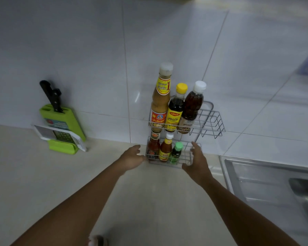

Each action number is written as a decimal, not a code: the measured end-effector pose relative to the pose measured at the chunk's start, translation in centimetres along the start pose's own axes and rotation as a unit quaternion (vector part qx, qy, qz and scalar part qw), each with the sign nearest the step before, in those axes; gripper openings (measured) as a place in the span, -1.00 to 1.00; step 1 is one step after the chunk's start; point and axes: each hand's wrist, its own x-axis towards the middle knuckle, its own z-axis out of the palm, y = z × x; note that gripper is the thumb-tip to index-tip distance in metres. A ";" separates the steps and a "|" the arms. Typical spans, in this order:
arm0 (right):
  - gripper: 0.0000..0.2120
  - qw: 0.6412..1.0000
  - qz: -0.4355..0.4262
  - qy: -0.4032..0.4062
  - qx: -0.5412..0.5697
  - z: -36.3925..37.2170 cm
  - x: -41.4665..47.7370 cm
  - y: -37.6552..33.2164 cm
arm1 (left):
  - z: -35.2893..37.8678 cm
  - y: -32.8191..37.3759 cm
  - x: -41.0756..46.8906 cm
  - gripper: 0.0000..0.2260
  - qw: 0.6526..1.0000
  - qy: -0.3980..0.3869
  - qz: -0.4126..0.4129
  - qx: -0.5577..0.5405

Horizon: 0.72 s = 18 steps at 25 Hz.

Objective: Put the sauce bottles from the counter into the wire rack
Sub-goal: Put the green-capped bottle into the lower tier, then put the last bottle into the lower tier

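A two-tier wire rack (pixel 212 121) stands on the counter against the tiled wall. Its upper tier holds a tall tan sauce bottle (pixel 160 100), a dark bottle with a yellow cap (pixel 175 110) and a brown bottle with a white cap (pixel 192 105). The lower tier holds a red sauce bottle (pixel 153 148), an orange sauce bottle (pixel 166 148) and a small green-capped bottle (pixel 176 152). My left hand (pixel 132 158) is at the rack's lower left corner, fingers spread, holding nothing. My right hand (pixel 196 160) is at the lower right side, open, fingertips at the wire.
A green knife block (pixel 66 121) with black-handled knives and a grater (pixel 60 135) leans on the wall at the left. A steel sink (pixel 274 183) lies to the right of the rack. Beige counter (pixel 149 201) stretches beneath my arms.
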 end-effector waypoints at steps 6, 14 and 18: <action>-0.74 0.993 -0.065 0.051 -0.088 0.9 -5.3 -4.2 | -5.3 -2.0 -6.3 -0.59 0.997 -0.068 0.035 -0.014; -0.63 0.917 -0.111 -0.382 -0.035 6.8 -16.0 -12.3 | -7.1 -16.8 -15.3 -0.39 0.955 -0.196 0.014 0.220; -0.41 0.890 -0.183 -0.417 0.010 10.2 -20.7 -14.6 | -3.5 -21.3 -18.0 -0.36 0.979 -0.173 0.013 0.106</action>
